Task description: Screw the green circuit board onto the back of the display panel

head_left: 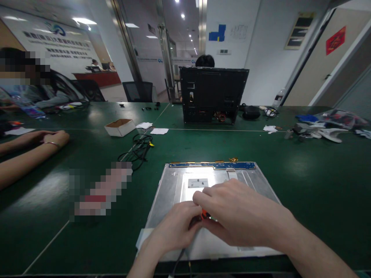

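Note:
A flat silver metal panel (171, 185) lies on the green table (304, 181) in front of me, with a narrow blue circuit strip (213, 165) along its far edge. Both hands meet over the panel's near half. My left hand (174, 229) and my right hand (232, 210) pinch a small orange-and-black connector (204, 214) between their fingertips. A dark cable (178, 262) runs from it toward me off the near edge. Most of the connector is hidden by my fingers.
A black monitor housing (213, 94) stands upright at the table's far side, a person's head behind it. Another person's forearms (29, 148) rest on the left. A small cardboard box (119, 127), coiled black cable (139, 148) and loose parts (319, 131) lie around.

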Motion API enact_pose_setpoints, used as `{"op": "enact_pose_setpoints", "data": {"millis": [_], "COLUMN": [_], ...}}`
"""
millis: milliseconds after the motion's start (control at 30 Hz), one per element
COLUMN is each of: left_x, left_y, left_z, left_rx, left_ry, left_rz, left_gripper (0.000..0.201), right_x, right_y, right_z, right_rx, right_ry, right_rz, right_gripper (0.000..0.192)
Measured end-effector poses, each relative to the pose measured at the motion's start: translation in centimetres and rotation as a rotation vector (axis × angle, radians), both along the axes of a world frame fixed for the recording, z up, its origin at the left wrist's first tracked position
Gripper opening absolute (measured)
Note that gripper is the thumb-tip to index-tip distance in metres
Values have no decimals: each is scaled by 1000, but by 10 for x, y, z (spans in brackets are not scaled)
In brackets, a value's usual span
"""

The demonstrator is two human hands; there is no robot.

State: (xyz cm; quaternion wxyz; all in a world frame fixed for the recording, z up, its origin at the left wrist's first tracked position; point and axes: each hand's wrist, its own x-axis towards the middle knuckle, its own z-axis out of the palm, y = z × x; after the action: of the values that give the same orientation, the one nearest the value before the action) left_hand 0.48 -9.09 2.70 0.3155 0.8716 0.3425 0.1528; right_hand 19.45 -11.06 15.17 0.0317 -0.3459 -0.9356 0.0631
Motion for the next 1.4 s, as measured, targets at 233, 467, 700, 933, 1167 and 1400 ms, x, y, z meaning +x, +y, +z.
{"op": "enact_pose_setpoints", "data": {"millis": [233,467,700,933,1167,1400], "left_x": [1,0,0,-1,-1,2], "left_y": [-1,0,0,-1,0,-1], "left_z": [-1,-1,1,-3,-2,1], "left_rx": [10,2,-9,22,-16,4], "left_ry": [-31,33,10,18,34,22], "left_rz": [-9,21,3,18,3,17], "left_gripper": [14,13,20,11,15,13], "right_x": [0,0,1,1,0,2], "right_y": [3,1,1,3,2,2], "right_z": [-4,-1,0,-2,-1,-2], "right_rx": [19,24,-2,21,33,34], "right_ry": [-15,-11,-8,-18,6,-25], "right_rz": [-37,1,-8,-38,12,-33], "right_gripper": [7,7,13,6,8,8]}}
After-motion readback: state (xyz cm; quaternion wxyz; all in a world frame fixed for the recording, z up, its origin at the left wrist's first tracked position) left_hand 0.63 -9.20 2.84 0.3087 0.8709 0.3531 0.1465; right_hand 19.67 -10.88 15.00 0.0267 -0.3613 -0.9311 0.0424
